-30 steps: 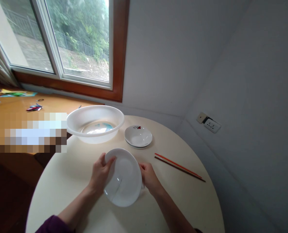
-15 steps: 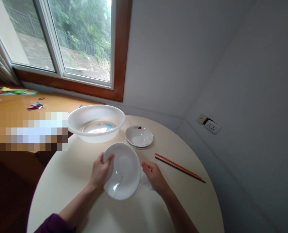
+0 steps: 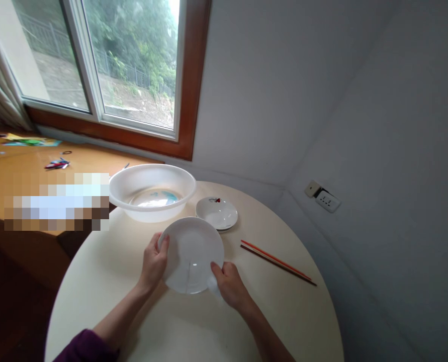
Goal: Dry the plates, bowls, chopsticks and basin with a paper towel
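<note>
A white plate [image 3: 193, 251] is held up over the round table, its face tilted towards me, with a thin dark line near its lower edge. My left hand [image 3: 154, 262] is closed on the plate's left rim, thumb on the face. At the lower right rim, my right hand [image 3: 227, 284] is closed with its thumb over the edge, pinching a white cloth or tissue [image 3: 213, 288] against the plate. Most of that cloth is hidden by the hand and the plate. Just behind, a small stack of white dishes [image 3: 219, 215] with a red flower motif rests on the table.
A translucent white basin [image 3: 152, 213] stands at the table's back left. Chopsticks [image 3: 278, 262], orange and dark brown, lie to the right on the cream round table [image 3: 95, 281]. A wooden desk [image 3: 95, 156] with pens [image 3: 57, 164] adjoins at left. Walls meet behind.
My right hand has come in from beside the plate to its lower right rim, bringing the cloth against it. The plate has tilted and risen slightly, now overlapping the stacked dishes in view.
</note>
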### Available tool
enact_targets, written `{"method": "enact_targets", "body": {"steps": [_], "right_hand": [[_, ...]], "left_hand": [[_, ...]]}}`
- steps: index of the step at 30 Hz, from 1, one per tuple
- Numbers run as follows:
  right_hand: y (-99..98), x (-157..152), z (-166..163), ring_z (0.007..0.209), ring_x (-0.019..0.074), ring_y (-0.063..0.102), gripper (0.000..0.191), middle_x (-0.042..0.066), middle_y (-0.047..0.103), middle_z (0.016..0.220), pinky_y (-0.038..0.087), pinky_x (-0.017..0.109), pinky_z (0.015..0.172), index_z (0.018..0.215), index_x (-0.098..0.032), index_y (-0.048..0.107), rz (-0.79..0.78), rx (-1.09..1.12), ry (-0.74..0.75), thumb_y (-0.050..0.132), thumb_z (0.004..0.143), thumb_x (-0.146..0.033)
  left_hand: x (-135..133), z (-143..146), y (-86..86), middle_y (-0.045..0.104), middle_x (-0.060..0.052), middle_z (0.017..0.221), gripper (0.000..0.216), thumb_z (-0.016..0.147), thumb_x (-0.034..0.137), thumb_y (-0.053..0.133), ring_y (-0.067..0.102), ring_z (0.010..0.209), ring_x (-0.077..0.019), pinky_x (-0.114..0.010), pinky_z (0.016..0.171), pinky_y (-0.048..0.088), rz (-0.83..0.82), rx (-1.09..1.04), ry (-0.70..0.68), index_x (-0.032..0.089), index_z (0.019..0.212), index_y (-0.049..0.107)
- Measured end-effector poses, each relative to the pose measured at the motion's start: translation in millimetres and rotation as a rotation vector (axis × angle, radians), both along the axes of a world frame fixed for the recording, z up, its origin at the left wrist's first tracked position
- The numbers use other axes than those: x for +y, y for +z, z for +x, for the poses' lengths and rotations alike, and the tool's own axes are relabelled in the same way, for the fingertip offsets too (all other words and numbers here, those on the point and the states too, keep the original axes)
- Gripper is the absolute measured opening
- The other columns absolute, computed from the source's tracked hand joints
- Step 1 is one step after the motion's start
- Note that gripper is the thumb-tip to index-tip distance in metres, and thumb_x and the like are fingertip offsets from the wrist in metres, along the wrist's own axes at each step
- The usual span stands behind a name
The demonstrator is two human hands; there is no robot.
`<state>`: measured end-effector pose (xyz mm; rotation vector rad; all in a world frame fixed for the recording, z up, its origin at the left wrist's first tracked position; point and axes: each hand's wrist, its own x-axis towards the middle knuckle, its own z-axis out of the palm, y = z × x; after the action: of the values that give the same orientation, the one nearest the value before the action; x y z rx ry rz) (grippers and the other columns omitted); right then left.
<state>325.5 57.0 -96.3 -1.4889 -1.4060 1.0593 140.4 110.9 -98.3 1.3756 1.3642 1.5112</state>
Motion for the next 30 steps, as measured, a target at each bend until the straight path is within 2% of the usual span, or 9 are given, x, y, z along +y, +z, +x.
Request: {"method": "enact_targets", "body": {"steps": [4, 7, 12, 15, 21, 30], "right_hand": [[3.6, 10.9, 10.3, 0.047, 0.0102, 0.036, 0.035, -0.002, 0.044, 0.047, 0.027, 0.024, 0.047, 0.052, -0.015, 0.052, -0.037, 0.105, -0.092, 0.052, 0.069, -0.046], [16.8, 23.7, 21.0, 0.046, 0.0094, 0.038, 0.032, -0.002, 0.046, 0.046, 0.029, 0.024, 0.047, 0.052, -0.015, 0.051, -0.042, 0.236, -0.143, 0.058, 0.064, -0.044], [48.3, 54.2, 39.6, 0.037, 0.0078, 0.033, 0.025, -0.006, 0.040, 0.039, 0.027, 0.023, 0.040, 0.053, -0.018, 0.048, -0.008, 0.396, -0.266, 0.059, 0.067, -0.036], [58.1, 76.6, 48.8, 0.034, 0.0081, 0.032, 0.025, -0.007, 0.037, 0.037, 0.025, 0.023, 0.036, 0.052, -0.020, 0.044, -0.015, 0.401, -0.319, 0.054, 0.071, -0.033], [53.3, 112.8, 59.8, 0.033, 0.0092, 0.035, 0.021, -0.005, 0.038, 0.035, 0.027, 0.022, 0.036, 0.055, -0.018, 0.049, -0.061, 0.347, -0.364, 0.052, 0.073, -0.026], [32.3, 138.2, 64.5, 0.044, 0.0130, 0.047, 0.007, -0.003, 0.044, 0.038, 0.034, 0.022, 0.043, 0.064, -0.011, 0.060, -0.066, 0.245, -0.456, 0.057, 0.066, -0.017]], "left_hand": [[-2.9, -3.7, 6.2, 0.060, -0.002, 0.077, 0.032, 0.082, 0.047, 0.042, 0.055, 0.072, -0.0179, -0.028, 0.067, 0.044, 0.145, -0.043, -0.001, 0.019, 0.087, 0.055], [-1.1, -4.5, 6.3, 0.058, -0.001, 0.068, 0.028, 0.082, 0.043, 0.041, 0.055, 0.070, -0.0181, -0.030, 0.071, 0.043, 0.144, -0.074, 0.032, 0.019, 0.086, 0.055], [3.4, -0.6, 1.3, 0.048, 0.003, 0.051, 0.025, 0.080, 0.041, 0.040, 0.048, 0.053, -0.0150, -0.027, 0.056, 0.040, 0.050, -0.089, 0.031, 0.020, 0.077, 0.052], [2.8, 2.7, -1.2, 0.045, 0.005, 0.047, 0.026, 0.078, 0.044, 0.042, 0.044, 0.048, -0.0135, -0.025, 0.049, 0.036, 0.054, -0.079, -0.030, 0.020, 0.075, 0.051], [0.5, 6.2, -2.3, 0.041, 0.007, 0.043, 0.026, 0.076, 0.045, 0.045, 0.041, 0.042, -0.0114, -0.022, 0.043, 0.032, 0.041, -0.098, -0.088, 0.020, 0.073, 0.050], [2.5, 6.5, -7.6, 0.040, 0.008, 0.042, 0.022, 0.076, 0.041, 0.045, 0.040, 0.040, -0.0109, -0.021, 0.042, 0.031, 0.047, -0.111, -0.118, 0.020, 0.073, 0.052]]}}
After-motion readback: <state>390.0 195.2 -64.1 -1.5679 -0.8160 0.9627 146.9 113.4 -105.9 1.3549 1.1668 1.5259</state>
